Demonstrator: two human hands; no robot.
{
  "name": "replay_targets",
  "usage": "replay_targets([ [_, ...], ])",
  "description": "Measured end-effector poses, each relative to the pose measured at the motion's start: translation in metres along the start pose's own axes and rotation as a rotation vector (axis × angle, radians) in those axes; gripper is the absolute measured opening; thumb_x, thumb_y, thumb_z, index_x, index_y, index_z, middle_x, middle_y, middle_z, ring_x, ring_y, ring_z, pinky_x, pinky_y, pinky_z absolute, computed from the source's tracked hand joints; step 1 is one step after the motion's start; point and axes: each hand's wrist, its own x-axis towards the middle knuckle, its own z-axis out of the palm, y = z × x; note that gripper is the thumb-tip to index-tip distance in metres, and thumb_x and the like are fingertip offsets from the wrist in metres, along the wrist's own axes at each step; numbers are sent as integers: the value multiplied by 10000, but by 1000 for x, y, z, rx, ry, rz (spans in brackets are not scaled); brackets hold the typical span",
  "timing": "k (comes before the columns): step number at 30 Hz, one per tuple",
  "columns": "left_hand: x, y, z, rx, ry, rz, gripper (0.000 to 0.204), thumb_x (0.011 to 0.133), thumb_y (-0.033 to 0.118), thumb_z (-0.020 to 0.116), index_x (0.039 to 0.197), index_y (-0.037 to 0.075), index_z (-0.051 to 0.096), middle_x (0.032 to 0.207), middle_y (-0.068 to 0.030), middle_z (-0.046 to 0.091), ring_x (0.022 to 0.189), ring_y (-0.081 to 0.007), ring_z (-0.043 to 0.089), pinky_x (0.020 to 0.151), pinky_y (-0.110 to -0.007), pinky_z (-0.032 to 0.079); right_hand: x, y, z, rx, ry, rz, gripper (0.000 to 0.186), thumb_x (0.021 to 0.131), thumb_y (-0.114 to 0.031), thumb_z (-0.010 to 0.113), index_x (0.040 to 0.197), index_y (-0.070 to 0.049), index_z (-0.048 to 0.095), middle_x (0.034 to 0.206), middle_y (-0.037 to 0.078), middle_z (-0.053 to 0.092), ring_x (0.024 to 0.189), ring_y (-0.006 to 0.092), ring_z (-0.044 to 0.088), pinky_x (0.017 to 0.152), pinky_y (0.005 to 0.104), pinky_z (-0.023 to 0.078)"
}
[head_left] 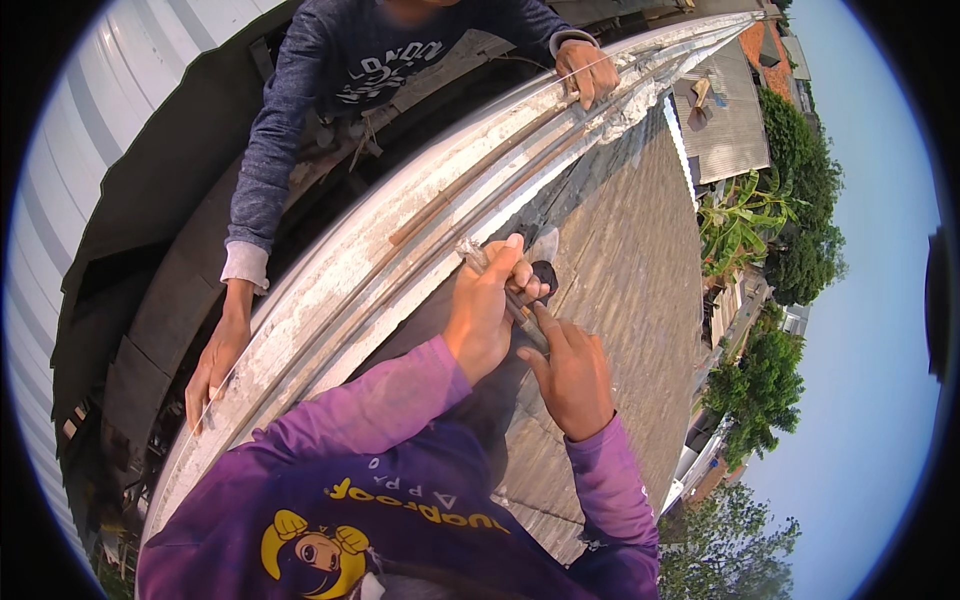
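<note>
Step in hand, judged: handling a tool with a handle (528, 323). Left hand (485, 308): fingers clamped around it. Right hand (577, 380): fingers pinched on its near end. Tool location: over the roof (625, 300), near the white ledge's (340, 245) right edge. Next move likely requires a steady left hold.

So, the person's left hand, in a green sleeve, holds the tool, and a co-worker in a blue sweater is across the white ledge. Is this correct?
Not quite: the sleeve is purple, not green, as the head view shows. The left hand does hold the tool, and the co-worker is across the white ledge.
</note>
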Motion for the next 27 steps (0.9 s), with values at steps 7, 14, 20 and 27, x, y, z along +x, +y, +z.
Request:
replay_targets([
  [7,2,3,-2,-60,-38,-27,278,1120,346,580,971,112,583,750,9,520,740,-157,569,940,-414,533,-4,-9,13,-104,76,97,558,942,-214,768,1434,-22,587,1128,132,694,927,327,679,786,419,490],
  [14,-7,7,-13,-46,-132,-32,395,1107,470,576,971,100,600,768,10,533,780,-168,593,1010,-442,528,3,7,6,441,-147,134,406,1018,-206,707,1322,-11,522,829,159,666,579,340,600,595,415,515],
  [20,-9,17,-1,-106,-123,-153,509,1123,492,528,749,147,507,666,40,411,639,-122,467,801,-370,517,30,37,-19,1332,-868,480,388,1064,-271,627,1346,-30,511,822,73,639,579,136,586,524,314,464],
  [27,-7,6,13,-74,-7,-175,437,1138,468,512,840,148,499,654,51,356,592,-104,387,755,-336,486,2,14,-22,542,-238,175,338,1040,-230,683,1261,12,601,914,92,692,761,189,663,719,312,522],
])
